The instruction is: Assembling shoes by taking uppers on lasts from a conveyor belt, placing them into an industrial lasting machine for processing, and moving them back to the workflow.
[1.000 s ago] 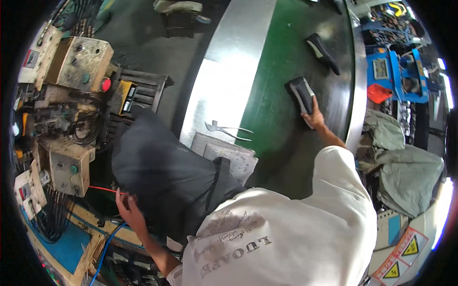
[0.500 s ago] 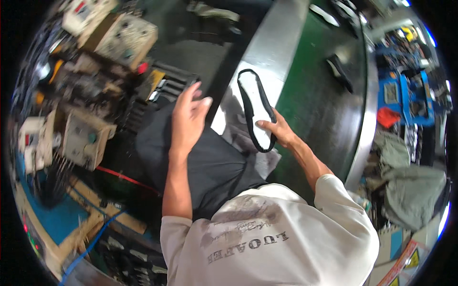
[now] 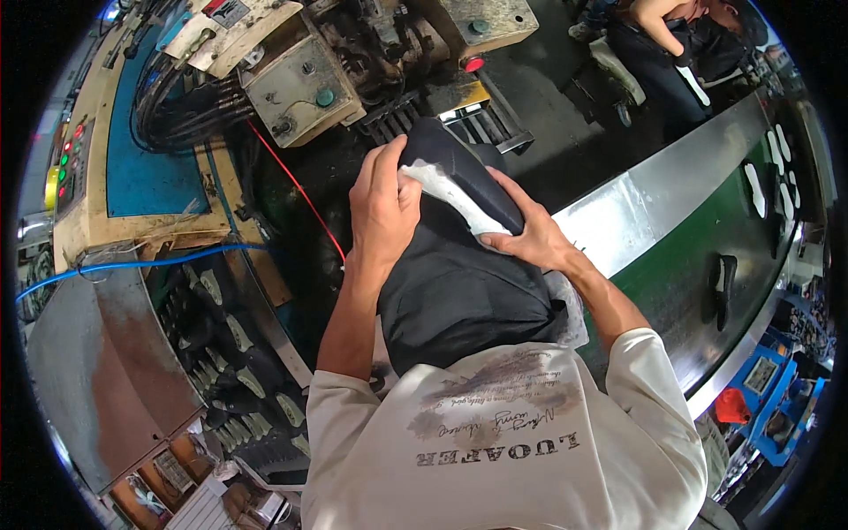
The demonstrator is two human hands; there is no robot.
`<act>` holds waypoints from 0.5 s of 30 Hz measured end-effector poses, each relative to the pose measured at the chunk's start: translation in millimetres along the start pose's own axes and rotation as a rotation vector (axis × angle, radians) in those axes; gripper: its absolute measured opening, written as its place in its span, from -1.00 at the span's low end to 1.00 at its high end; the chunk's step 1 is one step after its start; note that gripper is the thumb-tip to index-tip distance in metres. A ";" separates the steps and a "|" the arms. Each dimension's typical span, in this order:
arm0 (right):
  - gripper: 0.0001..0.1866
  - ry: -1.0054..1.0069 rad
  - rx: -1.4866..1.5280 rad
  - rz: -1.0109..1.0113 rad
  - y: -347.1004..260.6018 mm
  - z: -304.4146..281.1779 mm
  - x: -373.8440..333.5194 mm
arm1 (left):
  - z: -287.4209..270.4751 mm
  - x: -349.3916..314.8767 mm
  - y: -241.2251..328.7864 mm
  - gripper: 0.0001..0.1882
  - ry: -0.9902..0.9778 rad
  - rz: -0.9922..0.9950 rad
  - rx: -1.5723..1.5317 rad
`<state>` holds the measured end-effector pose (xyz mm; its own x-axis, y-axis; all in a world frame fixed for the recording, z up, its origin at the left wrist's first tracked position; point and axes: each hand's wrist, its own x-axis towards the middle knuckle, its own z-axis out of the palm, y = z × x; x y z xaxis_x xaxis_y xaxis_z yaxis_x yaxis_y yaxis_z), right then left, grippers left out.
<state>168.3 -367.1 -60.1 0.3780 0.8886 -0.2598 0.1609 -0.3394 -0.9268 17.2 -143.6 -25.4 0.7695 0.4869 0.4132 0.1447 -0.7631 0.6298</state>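
Above the lap, both hands grip a dark shoe upper [image 3: 459,181]: left hand [image 3: 382,208], right hand [image 3: 527,238]; its long axis runs upper-left to lower-right.

green conveyor belt [image 3: 680,274] carries black shoe upper [image 3: 723,284].

Single head-worn fisheye view, looking steeply down from above over shoulders and shirt [image 3: 495,442]. Close to both hands at frame centre. Machine [image 3: 353,79] ahead at top, conveyor belt [image 3: 689,265] curving along right rim.
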 end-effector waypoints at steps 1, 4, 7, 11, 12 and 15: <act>0.13 0.006 -0.002 0.007 1.2 0.6 4.0 | -3.5 -1.5 1.4 -0.49 -0.004 0.002 -0.008; 0.25 0.171 -0.141 -0.146 19.0 9.4 13.4 | -18.3 -14.6 21.3 -0.23 -0.244 -0.071 -0.688; 0.31 0.326 -0.291 -0.378 68.2 25.0 16.9 | -4.1 -33.7 53.3 -0.09 -0.252 -0.245 -0.976; 0.36 0.348 -0.360 -0.531 92.2 49.8 7.0 | 18.8 -37.2 56.8 0.06 -0.299 -0.102 -0.539; 0.36 0.351 -0.355 -0.513 97.0 53.1 5.3 | 19.6 -38.2 58.1 0.06 -0.291 -0.016 -0.506; 0.34 0.381 -0.345 -0.578 106.6 56.1 -1.5 | 26.6 -33.5 68.1 -0.01 -0.266 0.109 -0.481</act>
<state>133.7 -387.4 -173.7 0.4252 0.8077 0.4084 0.6792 0.0134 -0.7338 17.8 -223.1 -13.9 0.9035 0.2449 0.3517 -0.1963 -0.4930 0.8476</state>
